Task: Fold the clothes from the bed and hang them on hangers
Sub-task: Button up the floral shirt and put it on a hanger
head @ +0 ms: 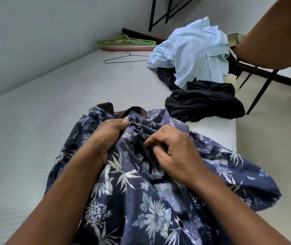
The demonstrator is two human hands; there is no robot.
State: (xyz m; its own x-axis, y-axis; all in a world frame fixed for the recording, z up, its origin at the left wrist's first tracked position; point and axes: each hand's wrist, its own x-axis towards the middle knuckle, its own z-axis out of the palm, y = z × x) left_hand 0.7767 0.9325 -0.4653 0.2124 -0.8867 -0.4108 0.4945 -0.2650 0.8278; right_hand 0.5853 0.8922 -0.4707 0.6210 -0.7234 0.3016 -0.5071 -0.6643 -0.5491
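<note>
Head view: floral shirt (141, 174), navy with pale flowers, lies rumpled on the near corner of the bed (35, 138), collar away from the person. The left hand (109, 137) grips bunched cloth just below the collar, and the right hand (173, 154), slightly blurred, has curled fingers pinching the front edge beside it. Farther along the bed: black garment (204, 101) at the right edge, crumpled blue shirt (194, 50) behind it, wire hanger (123, 59) lying flat, stacked green and pink hangers (127, 44) by the wall, chair (273, 38) alongside, right.
</note>
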